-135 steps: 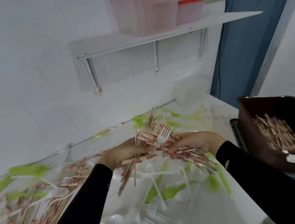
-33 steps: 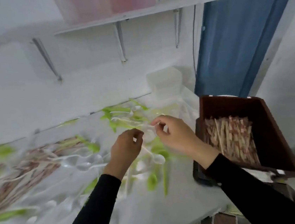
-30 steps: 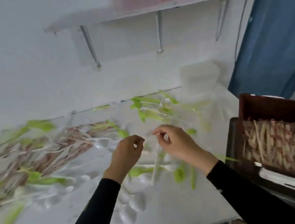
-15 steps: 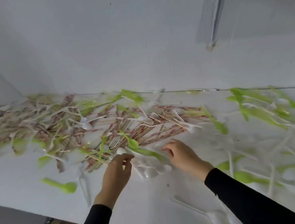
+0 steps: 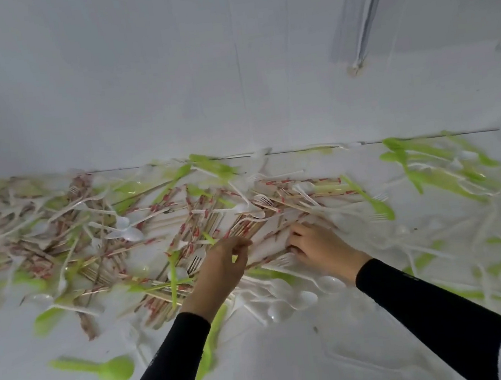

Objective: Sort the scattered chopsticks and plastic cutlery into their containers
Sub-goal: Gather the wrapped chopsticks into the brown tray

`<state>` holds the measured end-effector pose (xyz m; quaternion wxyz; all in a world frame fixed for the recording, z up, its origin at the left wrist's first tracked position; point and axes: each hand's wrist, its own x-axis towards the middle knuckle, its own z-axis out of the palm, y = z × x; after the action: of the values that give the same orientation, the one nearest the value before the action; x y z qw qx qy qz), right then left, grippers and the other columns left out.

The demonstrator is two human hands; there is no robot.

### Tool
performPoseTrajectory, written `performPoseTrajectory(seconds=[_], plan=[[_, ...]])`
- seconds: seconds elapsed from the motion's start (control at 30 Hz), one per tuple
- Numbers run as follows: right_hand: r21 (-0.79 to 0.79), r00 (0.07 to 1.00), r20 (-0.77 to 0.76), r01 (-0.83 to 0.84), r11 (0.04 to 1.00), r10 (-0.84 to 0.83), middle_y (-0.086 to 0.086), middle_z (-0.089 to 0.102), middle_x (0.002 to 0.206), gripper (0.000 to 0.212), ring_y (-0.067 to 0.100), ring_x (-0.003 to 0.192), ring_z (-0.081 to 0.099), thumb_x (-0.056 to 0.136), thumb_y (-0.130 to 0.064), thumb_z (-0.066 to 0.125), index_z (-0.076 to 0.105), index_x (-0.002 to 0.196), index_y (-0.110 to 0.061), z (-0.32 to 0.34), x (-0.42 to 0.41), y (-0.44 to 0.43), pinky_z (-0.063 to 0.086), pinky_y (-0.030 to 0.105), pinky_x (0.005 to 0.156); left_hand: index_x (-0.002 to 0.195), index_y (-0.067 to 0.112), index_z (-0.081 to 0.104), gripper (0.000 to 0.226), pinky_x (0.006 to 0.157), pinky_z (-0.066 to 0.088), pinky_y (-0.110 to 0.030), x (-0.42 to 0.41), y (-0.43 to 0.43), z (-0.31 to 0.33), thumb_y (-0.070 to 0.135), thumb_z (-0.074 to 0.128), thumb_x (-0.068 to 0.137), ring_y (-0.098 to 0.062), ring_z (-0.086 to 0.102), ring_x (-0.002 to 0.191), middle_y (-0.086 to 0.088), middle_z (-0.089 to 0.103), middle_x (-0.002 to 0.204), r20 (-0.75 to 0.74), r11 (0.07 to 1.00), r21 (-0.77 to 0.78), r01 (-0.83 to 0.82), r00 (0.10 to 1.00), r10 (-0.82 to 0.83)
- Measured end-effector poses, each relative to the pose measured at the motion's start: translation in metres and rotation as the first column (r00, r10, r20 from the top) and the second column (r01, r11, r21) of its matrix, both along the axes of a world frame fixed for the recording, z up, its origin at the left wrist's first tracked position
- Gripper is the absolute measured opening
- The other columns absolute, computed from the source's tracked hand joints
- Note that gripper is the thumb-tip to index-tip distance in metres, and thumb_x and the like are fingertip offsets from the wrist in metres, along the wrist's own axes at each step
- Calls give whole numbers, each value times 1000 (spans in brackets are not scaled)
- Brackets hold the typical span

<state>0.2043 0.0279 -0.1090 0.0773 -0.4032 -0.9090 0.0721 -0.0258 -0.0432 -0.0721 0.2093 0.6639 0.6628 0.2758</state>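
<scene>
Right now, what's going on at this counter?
A person in black sleeves is digging through a heap of paper-wrapped wooden chopsticks mixed with white and green plastic cutlery on a white counter. The left hand pinches some chopsticks; the right hand curls onto the pile beside it, grip unclear. No container is in view.

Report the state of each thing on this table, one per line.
Wrapped chopsticks, scattered in a heap, unsorted.
Left hand, pinching chopsticks at the heap.
Right hand, fingers curled on chopsticks.
White spoons, lying loose near the hands.
Green spoon, lying alone, apart from the heap.
</scene>
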Motion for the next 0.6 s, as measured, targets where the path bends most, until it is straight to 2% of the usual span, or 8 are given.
performPoseTrajectory(seconds=[0.1, 0.2, 0.27, 0.37, 0.4, 0.47, 0.53, 0.6], plan=[[18, 986, -167, 9, 1000, -6, 1, 60, 95, 27, 23, 83, 59, 88, -28, 41, 63, 93, -13, 10, 16, -11, 49, 34, 67, 104, 15, 73, 14, 77, 52, -20, 10, 33, 1, 13, 67, 91, -10, 66, 80, 8, 70, 89, 30, 999, -5, 32, 999, -32], [-84, 937, -337, 63, 994, -88, -2, 61, 85, 16, 18, 77, 59, 90, -25, 44, 56, 96, -16, 28, 34, -13, 49, 36, 67, 103, 9, 74, 15, 77, 44, -16, 27, 57, -1, 9, 67, 90, -20, 69, 87, -4, 74, 94, -2, 996, -48, 76, 997, -77], [-224, 847, -488, 113, 968, -212, -4, 60, 82, 3, 13, 76, 62, 95, -22, 50, 49, 96, -19, 39, 47, -10, 50, 36, 68, 103, 7, 75, 16, 74, 36, -15, 43, 67, -7, 7, 66, 89, -27, 67, 92, -10, 74, 98, -62, 991, -71, 116, 991, -120], [-359, 637, -681, 141, 923, -362, 3, 64, 78, 5, 8, 61, 58, 98, -17, 47, 46, 97, -12, 58, 59, 5, 49, 31, 61, 112, 8, 71, 23, 84, 44, -30, 65, 75, -17, 10, 64, 90, -34, 65, 99, -12, 67, 116, -151, 979, -102, 174, 970, -188], [-389, 569, -720, 145, 910, -398, -1, 64, 76, 3, 5, 59, 56, 99, -13, 45, 47, 101, -12, 64, 60, 13, 47, 28, 60, 116, 9, 68, 26, 85, 45, -33, 69, 76, -19, 10, 62, 91, -35, 64, 102, -13, 64, 119, -189, 975, -119, 187, 960, -207], [-421, 479, -755, 170, 891, -448, -15, 61, 74, 13, 6, 59, 50, 99, -15, 44, 51, 109, -17, 74, 67, 33, 42, 27, 61, 121, 9, 64, 31, 87, 43, -34, 78, 79, -20, 8, 57, 90, -34, 61, 104, -13, 58, 122, -266, 971, -152, 183, 939, -219], [-453, 497, -708, 226, 862, -502, -23, 58, 73, 17, 7, 59, 45, 97, -15, 48, 58, 110, -19, 79, 72, 52, 39, 25, 61, 120, 8, 64, 34, 88, 44, -35, 77, 76, -19, 5, 55, 88, -34, 62, 104, -12, 54, 127, -299, 969, -167, 181, 927, -225], [-456, 616, -571, 312, 834, -543, -13, 57, 73, 14, 11, 62, 48, 91, -13, 55, 63, 99, -20, 75, 78, 72, 38, 20, 61, 115, 7, 66, 31, 83, 47, -38, 74, 74, -16, 8, 54, 87, -34, 64, 101, -10, 52, 130, -315, 970, -172, 174, 923, -222]])
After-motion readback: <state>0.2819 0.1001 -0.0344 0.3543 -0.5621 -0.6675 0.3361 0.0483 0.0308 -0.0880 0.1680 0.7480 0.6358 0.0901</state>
